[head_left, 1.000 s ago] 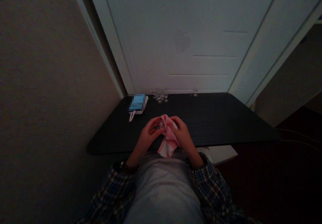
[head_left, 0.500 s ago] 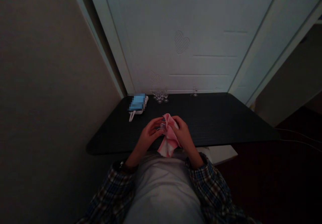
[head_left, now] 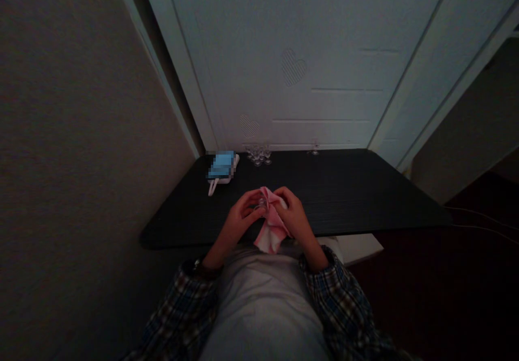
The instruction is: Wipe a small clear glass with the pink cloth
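Observation:
My left hand (head_left: 237, 221) and my right hand (head_left: 294, 218) meet over the near edge of a black table (head_left: 357, 196). My right hand grips a pink and white cloth (head_left: 271, 230) that hangs down between the hands. My left hand holds a small clear glass (head_left: 260, 203) pressed into the top of the cloth; most of the glass is hidden by fingers and cloth. The room is dim.
Several small clear glasses (head_left: 258, 155) stand at the back of the table, and one more glass (head_left: 315, 149) stands apart to the right. A blue and white device (head_left: 221, 167) with a cord lies at the back left. A white door (head_left: 292, 64) rises behind the table.
The hands and cloth have shifted only slightly; the top of the cloth sits a little lower against the glass. Nothing else has moved.

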Motion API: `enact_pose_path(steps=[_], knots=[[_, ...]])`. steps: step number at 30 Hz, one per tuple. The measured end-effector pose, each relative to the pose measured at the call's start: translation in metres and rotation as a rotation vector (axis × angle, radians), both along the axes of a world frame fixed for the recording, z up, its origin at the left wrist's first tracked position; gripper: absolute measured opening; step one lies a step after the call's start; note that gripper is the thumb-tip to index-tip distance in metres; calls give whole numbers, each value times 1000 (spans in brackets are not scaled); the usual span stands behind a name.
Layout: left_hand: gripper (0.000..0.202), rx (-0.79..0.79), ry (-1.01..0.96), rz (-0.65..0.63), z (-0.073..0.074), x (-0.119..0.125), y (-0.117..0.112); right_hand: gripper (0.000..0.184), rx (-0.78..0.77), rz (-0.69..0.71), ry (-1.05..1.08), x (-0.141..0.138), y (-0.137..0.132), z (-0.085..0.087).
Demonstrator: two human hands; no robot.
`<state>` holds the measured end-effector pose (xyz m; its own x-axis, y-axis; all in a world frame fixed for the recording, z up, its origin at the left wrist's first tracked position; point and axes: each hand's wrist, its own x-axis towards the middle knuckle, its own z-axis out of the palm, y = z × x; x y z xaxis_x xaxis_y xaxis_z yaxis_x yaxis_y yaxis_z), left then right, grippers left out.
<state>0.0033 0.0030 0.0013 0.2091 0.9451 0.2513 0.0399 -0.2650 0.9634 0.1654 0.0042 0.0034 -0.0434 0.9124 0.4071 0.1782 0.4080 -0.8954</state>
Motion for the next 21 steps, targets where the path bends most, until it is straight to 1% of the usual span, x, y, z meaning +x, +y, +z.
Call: enact_pose_path(steps=[3,6,10,13,16,21], knots=[[47,11,-6,34,1,1,-1,9,28,43,1,0,0,0],[47,11,-6,39,3,1,-2,9,53,98,-2,-1,-2,1],[46,23,2,61,5,2,-2,12,53,163,-20,-2,-5,5],[47,23,-1,84,6,2,-3,13,49,168,-30,-1,-6,6],[48,21,2,80,6,3,-3,13,50,161,-22,-1,-4,4],[48,13,-4,57,4,2,-2,13,26,86,-18,-1,0,0]])
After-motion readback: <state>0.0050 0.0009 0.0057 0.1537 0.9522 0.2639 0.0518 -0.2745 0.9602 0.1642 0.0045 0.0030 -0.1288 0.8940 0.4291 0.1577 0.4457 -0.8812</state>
